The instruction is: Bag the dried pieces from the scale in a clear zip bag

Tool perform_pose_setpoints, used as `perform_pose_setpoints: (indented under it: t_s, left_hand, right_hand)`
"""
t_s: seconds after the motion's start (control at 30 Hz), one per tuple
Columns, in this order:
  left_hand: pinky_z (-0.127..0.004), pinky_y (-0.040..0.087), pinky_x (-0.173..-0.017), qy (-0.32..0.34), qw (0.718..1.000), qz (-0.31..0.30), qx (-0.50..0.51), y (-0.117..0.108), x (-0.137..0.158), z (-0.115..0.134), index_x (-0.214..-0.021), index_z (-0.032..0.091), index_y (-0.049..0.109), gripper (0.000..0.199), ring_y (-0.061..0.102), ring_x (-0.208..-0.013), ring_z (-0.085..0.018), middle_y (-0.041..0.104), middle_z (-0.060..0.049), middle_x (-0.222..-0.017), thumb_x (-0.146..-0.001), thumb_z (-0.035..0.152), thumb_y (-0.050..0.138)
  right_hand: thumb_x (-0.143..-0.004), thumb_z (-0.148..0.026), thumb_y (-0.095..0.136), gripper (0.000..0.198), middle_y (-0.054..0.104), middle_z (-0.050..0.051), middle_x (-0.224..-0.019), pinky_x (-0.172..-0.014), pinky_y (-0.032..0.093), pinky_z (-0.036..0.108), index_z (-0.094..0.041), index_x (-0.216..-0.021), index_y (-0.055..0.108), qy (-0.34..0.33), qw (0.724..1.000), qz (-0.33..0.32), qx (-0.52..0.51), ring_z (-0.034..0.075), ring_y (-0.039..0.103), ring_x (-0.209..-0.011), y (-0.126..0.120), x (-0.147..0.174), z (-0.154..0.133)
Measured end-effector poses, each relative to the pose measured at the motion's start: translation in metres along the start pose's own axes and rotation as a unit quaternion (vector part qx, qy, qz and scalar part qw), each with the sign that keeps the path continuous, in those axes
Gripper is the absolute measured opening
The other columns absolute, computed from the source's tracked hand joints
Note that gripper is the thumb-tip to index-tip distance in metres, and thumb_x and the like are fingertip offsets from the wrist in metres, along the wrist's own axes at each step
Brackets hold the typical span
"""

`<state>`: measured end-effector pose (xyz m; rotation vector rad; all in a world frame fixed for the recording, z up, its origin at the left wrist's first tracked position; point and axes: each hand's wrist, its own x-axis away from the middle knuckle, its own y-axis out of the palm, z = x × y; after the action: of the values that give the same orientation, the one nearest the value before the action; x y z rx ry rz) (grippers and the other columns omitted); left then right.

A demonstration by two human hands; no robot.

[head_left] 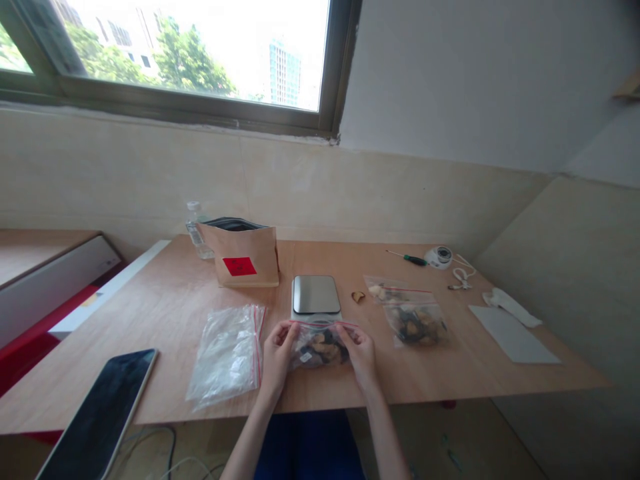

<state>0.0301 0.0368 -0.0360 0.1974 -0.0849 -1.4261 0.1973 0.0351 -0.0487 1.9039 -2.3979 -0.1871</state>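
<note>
Head view: one camera, looking forward and down across the desk [165, 300].
Left hand [277, 353]: fingers pinched on the left end of the zip-lock bag's top edge, so that corner stays up.
Right hand [361, 353]: fingers pinched on the right end of the same edge; the two hands stand apart, with the red seal strip stretched level between them.
Zip-lock bag [320, 348]: clear, holding dark and pale pieces, what kind I cannot tell; its bottom rests on the desk near the front edge, just in front of the scale, so the contents sag low and away from the seal.
Kitchen scale [315, 295]: steel platter bare, placed centrally within reach behind the held bag.
Stack of empty zip-lock bags [227, 353]: lying flat just left of the left hand, red strips towards the middle.
Filled bags [407, 313]: two, overlapping, lying to the right of the scale, well clear of the hands.
Loose piece [358, 297]: small, brown, lying alone between the scale and the filled bags.
Kraft paper pouch [243, 253]: standing upright behind the scale, mouth open, red label facing the camera.
Water bottle [196, 230]: clear, standing partly behind the pouch.
Screwdriver [407, 258]: green handle, at the far right beside a small round white device [440, 256].
Smartphone [100, 413]: screen dark, at the near left corner.
</note>
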Motion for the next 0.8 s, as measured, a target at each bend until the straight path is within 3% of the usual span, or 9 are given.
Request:
perform_pose_setpoints:
  t_s: [0.1, 0.47, 0.57, 0.63, 0.7, 0.8]
  left_hand:
    - [-0.026, 0.048, -0.068, -0.014, 1.000, -0.025, -0.012, 0.000, 0.001, 0.001, -0.084, 0.014, 0.067, 0.029, 0.063, -0.075, -0.019, 0.070, -0.005, -0.079, -0.073, 0.042, 0.065]
    - [-0.026, 0.046, -0.062, 0.029, 0.996, 0.014, -0.079, -0.004, 0.004, 0.008, -0.074, 0.016, 0.069, 0.024, 0.063, -0.067, -0.019, 0.069, -0.004, -0.069, -0.071, 0.040, 0.067]
    - [-0.025, 0.045, -0.063, 0.047, 0.993, -0.010, -0.109, -0.006, 0.006, 0.018, -0.072, 0.018, 0.069, 0.021, 0.062, -0.068, -0.018, 0.069, -0.004, -0.070, -0.073, 0.038, 0.066]
    - [-0.026, 0.046, -0.066, 0.066, 0.989, -0.036, -0.126, -0.006, 0.008, 0.027, -0.073, 0.019, 0.069, 0.018, 0.062, -0.071, -0.019, 0.069, -0.004, -0.072, -0.074, 0.036, 0.065]
    - [-0.027, 0.046, -0.067, 0.093, 0.985, -0.054, -0.137, -0.004, 0.009, 0.035, -0.073, 0.020, 0.070, 0.016, 0.063, -0.073, -0.020, 0.070, -0.004, -0.074, -0.074, 0.035, 0.065]
    - [-0.027, 0.046, -0.066, 0.137, 0.976, -0.064, -0.159, 0.000, 0.010, 0.044, -0.072, 0.021, 0.070, 0.013, 0.062, -0.072, -0.019, 0.069, -0.004, -0.074, -0.075, 0.032, 0.065]
  right_hand:
    - [-0.073, -0.043, 0.067, 0.031, 0.074, 0.010, -0.083, -0.078, 0.054, 0.036, -0.014, -0.083, 0.071, -0.009, 1.000, 0.004, 0.004, 0.022, 0.070, -0.079, 0.001, 0.001, -0.002]
    - [-0.072, -0.044, 0.067, 0.032, 0.074, 0.009, -0.083, -0.078, 0.054, 0.038, -0.014, -0.085, 0.068, -0.004, 1.000, -0.011, 0.004, 0.023, 0.069, -0.080, -0.006, 0.005, -0.004]
    - [-0.076, -0.041, 0.064, 0.028, 0.072, 0.009, -0.092, -0.084, 0.051, 0.040, -0.017, -0.091, 0.068, -0.079, 0.991, -0.027, 0.100, 0.023, 0.066, -0.088, -0.009, 0.006, -0.022]
    - [-0.076, -0.037, 0.064, 0.030, 0.068, 0.008, -0.105, -0.091, 0.045, 0.042, -0.021, -0.102, 0.067, -0.167, 0.964, -0.037, 0.204, 0.024, 0.060, -0.100, -0.009, 0.006, -0.043]
    - [-0.076, -0.033, 0.065, 0.033, 0.066, 0.006, -0.110, -0.097, 0.038, 0.044, -0.026, -0.108, 0.065, -0.237, 0.918, -0.085, 0.306, 0.025, 0.055, -0.107, -0.004, 0.007, -0.066]
    - [-0.080, -0.031, 0.061, 0.016, 0.070, 0.002, -0.095, -0.093, 0.037, 0.040, -0.028, -0.094, 0.069, -0.275, 0.849, -0.203, 0.403, 0.023, 0.056, -0.098, 0.007, 0.005, -0.090]
